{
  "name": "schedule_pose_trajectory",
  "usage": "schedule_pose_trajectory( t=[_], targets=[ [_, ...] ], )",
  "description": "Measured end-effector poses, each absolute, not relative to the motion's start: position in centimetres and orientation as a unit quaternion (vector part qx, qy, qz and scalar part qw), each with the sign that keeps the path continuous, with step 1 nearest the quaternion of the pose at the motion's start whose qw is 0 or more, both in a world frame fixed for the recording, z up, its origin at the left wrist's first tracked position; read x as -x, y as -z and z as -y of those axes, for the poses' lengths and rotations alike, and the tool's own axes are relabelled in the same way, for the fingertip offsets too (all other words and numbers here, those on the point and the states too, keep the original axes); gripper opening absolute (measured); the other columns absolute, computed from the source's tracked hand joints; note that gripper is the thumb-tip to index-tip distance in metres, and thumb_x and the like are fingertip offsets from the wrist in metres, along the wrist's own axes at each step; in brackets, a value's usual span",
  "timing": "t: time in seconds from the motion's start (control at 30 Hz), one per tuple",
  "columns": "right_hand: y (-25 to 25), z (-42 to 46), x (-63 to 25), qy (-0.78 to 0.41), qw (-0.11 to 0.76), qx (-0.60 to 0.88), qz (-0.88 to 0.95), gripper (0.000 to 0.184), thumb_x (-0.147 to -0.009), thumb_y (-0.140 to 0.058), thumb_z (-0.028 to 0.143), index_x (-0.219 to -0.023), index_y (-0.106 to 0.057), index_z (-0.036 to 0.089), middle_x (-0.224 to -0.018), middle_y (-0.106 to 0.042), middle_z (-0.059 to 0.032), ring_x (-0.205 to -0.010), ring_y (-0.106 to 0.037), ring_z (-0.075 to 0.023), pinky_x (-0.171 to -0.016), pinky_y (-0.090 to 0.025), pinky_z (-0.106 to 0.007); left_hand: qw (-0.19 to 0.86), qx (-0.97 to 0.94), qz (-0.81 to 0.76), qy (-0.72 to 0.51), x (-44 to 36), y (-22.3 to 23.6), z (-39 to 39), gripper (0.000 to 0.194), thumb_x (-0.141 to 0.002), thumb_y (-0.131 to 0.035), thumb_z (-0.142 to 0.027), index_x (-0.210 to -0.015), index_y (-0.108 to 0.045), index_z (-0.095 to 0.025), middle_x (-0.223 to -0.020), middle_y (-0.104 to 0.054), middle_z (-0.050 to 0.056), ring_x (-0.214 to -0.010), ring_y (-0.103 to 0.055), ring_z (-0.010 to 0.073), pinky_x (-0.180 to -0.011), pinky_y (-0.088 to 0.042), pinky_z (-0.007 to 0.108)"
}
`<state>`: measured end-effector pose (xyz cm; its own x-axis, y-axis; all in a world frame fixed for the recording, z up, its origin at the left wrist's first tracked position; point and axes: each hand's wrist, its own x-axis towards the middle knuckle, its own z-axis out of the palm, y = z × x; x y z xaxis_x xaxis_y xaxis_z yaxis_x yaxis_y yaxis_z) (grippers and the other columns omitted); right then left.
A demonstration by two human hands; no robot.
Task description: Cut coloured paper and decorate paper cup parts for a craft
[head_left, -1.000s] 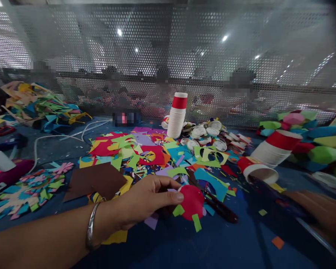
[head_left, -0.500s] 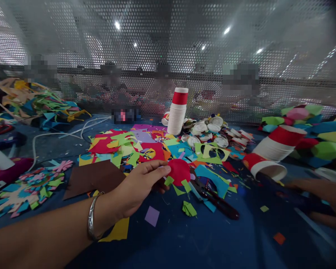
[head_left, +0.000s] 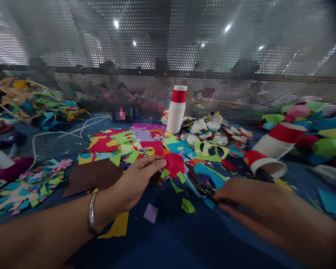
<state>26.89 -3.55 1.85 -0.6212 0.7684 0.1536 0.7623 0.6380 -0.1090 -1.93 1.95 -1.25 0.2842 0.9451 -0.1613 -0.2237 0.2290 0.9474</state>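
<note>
My left hand (head_left: 141, 177), with a silver bangle at the wrist, pinches a red paper disc (head_left: 174, 164) by its left edge. Small green paper pieces (head_left: 181, 177) hang at the disc's lower rim. My right hand (head_left: 245, 198), blurred, is closed around the handles of dark scissors (head_left: 201, 185), which lie low over the table with the blades toward the disc. Below the disc is a small stack of green paper pieces (head_left: 187, 206). A purple paper square (head_left: 151, 213) lies nearer to me.
Coloured paper scraps (head_left: 109, 144) cover the middle of the blue table. A stack of paper cups (head_left: 176, 112) stands behind them, beside a heap of white round pieces (head_left: 207, 127). More cups (head_left: 280, 140) lie tilted at right. Brown paper (head_left: 93, 175) and paper flowers (head_left: 30, 186) are at left.
My right hand has come in from the right edge to the scissors and closed on their handles. The dark object by it earlier no longer shows. My left hand and disc shifted slightly left.
</note>
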Motion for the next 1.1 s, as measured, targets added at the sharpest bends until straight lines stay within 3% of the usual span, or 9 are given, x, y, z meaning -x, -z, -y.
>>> schedule_pose_trajectory(
  t=[0.13, 0.3, 0.6, 1.1],
  targets=[
    [-1.0, 2.8, -21.8, -0.072, 0.065, 0.369, 0.924, 0.019, -0.095, -0.055, 0.018, -0.105, -0.07, 0.022, -0.092, -0.071, -0.0051, -0.083, -0.067, -0.0225, -0.071, -0.055, -0.036, 0.654, -0.447, -0.406, -0.456, 2.1, 1.3, -2.3, 0.023, -0.081, -0.078, -0.04, -0.087, -0.068, -0.02, -0.08, -0.059, -0.002, -0.07, -0.055, 0.0111, -0.062, -0.046, 0.024],
    [0.4, 2.2, -21.7, -0.072, 0.085, 0.348, 0.931, 0.021, -0.096, -0.055, 0.019, -0.108, -0.072, 0.024, -0.099, -0.07, -0.0061, -0.086, -0.067, -0.0236, -0.074, -0.057, -0.039, 0.662, -0.455, -0.402, -0.439, 2.2, 1.8, -2.6, 0.02, -0.084, -0.075, -0.039, -0.085, -0.067, -0.021, -0.079, -0.059, -0.003, -0.069, -0.056, 0.0105, -0.063, -0.047, 0.024],
    [0.7, 2.3, -22.2, -0.066, 0.155, 0.3, 0.939, 0.028, -0.097, -0.049, 0.01, -0.102, -0.075, 0.019, -0.091, -0.07, -0.0057, -0.078, -0.064, -0.0188, -0.068, -0.055, -0.031, 0.66, -0.456, -0.416, -0.429, 2.0, 1.8, -2.7, 0.022, -0.083, -0.077, -0.04, -0.088, -0.067, -0.021, -0.079, -0.057, -0.004, -0.068, -0.058, 0.0102, -0.062, -0.047, 0.025],
    [0.9, 1.7, -23.1, -0.208, 0.201, 0.389, 0.874, 0.016, -0.098, -0.055, 0.019, -0.098, -0.071, 0.024, -0.088, -0.07, -0.0019, -0.082, -0.066, -0.0157, -0.073, -0.051, -0.029, 0.657, -0.448, -0.414, -0.443, 2.0, 1.9, -2.5, 0.021, -0.082, -0.078, -0.039, -0.085, -0.067, -0.021, -0.077, -0.055, -0.003, -0.068, -0.054, 0.01, -0.063, -0.047, 0.025]
  ],
)
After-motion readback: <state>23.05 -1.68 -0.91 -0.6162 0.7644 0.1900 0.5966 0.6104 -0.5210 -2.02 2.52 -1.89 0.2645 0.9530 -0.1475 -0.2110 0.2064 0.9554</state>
